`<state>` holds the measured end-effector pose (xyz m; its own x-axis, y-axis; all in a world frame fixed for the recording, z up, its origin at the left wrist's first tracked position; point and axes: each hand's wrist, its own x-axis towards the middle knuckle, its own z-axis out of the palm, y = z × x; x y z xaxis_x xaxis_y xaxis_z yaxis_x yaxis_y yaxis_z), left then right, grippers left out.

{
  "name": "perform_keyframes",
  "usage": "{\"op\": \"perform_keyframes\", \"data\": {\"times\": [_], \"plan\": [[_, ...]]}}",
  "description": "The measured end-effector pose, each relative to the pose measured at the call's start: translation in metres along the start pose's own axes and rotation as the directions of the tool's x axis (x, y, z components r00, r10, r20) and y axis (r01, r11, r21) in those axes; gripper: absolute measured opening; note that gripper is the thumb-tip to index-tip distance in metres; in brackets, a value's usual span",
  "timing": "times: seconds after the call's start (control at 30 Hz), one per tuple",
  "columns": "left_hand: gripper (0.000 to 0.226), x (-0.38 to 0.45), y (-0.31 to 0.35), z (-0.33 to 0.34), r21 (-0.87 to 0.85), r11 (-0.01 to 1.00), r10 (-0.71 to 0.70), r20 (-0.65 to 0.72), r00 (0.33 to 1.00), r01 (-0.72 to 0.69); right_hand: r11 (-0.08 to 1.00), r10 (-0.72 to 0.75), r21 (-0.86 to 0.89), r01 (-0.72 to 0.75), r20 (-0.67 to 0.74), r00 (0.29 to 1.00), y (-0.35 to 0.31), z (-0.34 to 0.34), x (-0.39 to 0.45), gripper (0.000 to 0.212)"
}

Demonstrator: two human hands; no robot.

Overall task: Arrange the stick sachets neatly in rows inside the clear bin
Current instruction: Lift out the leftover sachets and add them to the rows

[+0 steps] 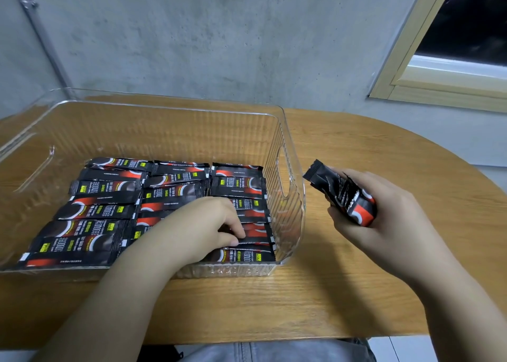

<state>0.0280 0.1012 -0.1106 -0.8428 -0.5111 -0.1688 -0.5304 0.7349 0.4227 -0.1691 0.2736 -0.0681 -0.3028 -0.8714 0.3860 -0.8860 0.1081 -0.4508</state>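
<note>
A: Where is the left hand?

B: Inside the clear bin, palm down, its fingers curled onto the sachets in the bin in the row nearest the bin's right wall. Whether the fingers pinch one sachet or only press on it, I cannot tell.

A: How do the sachets lie?

B: In three rows across the bin floor, each sachet crosswise and overlapping the next. Two rows run to the left of that hand; the third lies under it and beyond its fingertips.

A: And the right hand?

B: Outside the bin, to the right of its handle cut-out, above the wooden table. Its fingers and thumb are wrapped round a bunch of sachets, whose black ends stick out past the thumb toward the bin wall.

A: Anything nearer than the hands?

B: Grey-blue trousers below the table edge.
</note>
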Motion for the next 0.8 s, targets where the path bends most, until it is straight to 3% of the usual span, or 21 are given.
{"op": "perform_keyframes", "data": {"times": [0.43, 0.8], "plan": [[0.018, -0.0001, -0.0012, -0.0027, -0.012, 0.999, -0.030, 0.070, 0.997, 0.031, 1.000, -0.005, -0.006, 0.005, -0.008, 1.000, 0.0007, -0.0001, -0.0005, 0.064], [0.020, 0.0042, 0.0015, -0.0012, 0.053, 0.998, 0.039, 0.046, 0.998, -0.042, 1.000, -0.002, -0.012, 0.001, -0.005, 1.000, 0.0003, -0.0016, -0.0012, 0.063]]}}
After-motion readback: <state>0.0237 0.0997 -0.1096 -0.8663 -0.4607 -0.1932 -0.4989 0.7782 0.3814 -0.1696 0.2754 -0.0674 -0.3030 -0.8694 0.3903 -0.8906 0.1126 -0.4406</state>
